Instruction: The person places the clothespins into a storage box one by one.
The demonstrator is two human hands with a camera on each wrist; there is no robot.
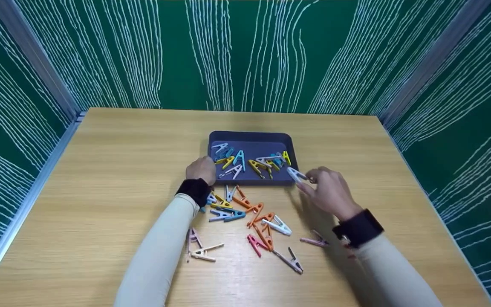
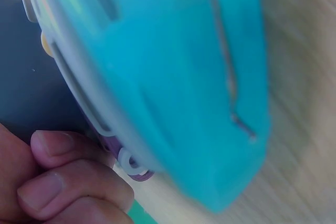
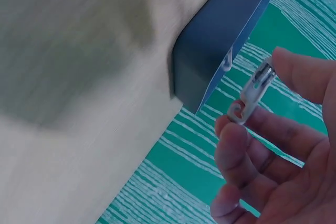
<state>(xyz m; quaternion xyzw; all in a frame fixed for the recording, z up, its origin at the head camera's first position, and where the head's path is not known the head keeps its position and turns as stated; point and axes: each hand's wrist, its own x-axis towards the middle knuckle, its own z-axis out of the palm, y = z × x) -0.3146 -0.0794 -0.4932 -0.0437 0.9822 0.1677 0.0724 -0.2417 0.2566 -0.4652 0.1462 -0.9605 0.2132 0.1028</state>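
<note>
My left hand [image 1: 202, 169] grips the front left corner of a dark tray [image 1: 249, 138]. Its curled fingers [image 2: 79, 187] show beside the dark tray in the left wrist view. Beyond the front right corner, my right hand [image 1: 330, 192] pinches a pale clothespin [image 3: 254, 90] between thumb and fingers, its far end at the tray's rim. Inside the tray lie two loose groups of clothespins, with a yellow clothespin [image 1: 227, 162] in the left one and another yellow clothespin [image 1: 256, 168] in the right one. A turquoise clothespin [image 2: 173, 77] fills much of the left wrist view.
On the wooden table [image 1: 134, 140], several more clothespins lie in front of the tray, among them an orange clothespin [image 1: 255, 212], a red clothespin [image 1: 256, 244] and a cream clothespin [image 1: 205, 253]. Green walls [image 1: 173, 55] with white lines enclose the back and sides.
</note>
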